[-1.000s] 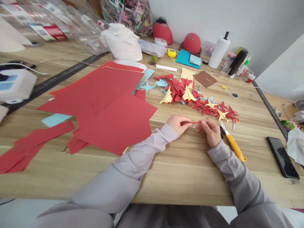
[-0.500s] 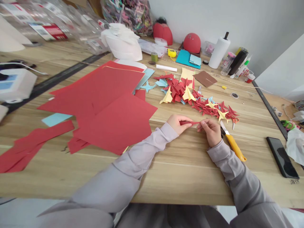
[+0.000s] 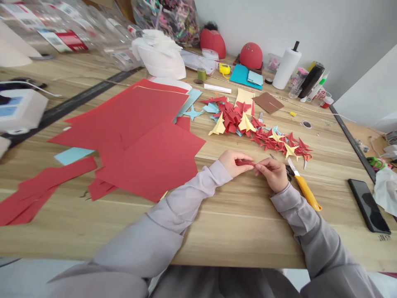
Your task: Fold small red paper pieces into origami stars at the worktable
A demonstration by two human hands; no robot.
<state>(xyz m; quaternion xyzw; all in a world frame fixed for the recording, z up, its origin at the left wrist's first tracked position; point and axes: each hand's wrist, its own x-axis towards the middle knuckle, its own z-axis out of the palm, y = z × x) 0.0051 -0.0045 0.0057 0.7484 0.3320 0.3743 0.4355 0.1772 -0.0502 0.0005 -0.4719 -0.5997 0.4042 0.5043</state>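
Note:
A small folded piece of red paper (image 3: 244,162) is held between my two hands above the wooden table. My left hand (image 3: 232,162) is closed on its left part, thumb below and fingers above. At its right end my right hand (image 3: 273,173) pinches the paper between thumb and fingertips. Part of the paper is hidden by the fingers. Just beyond the hands lies a heap of folded paper stars (image 3: 273,138), mostly red with some yellow and light blue. A utility knife (image 3: 307,192) with a yellow handle lies right of my right hand, beside partly hidden scissors (image 3: 289,171).
Large red paper sheets (image 3: 155,161) cover the table's left half, with red strips (image 3: 40,186) nearer the front. A black phone (image 3: 369,205) lies at the right. Along the back stand a tissue pack (image 3: 161,58), a yellow tape measure (image 3: 224,69) and a white roll (image 3: 287,68).
My right hand has moved slightly left, closer to my left hand. Less of the red paper now shows between them, and more of the scissors is visible.

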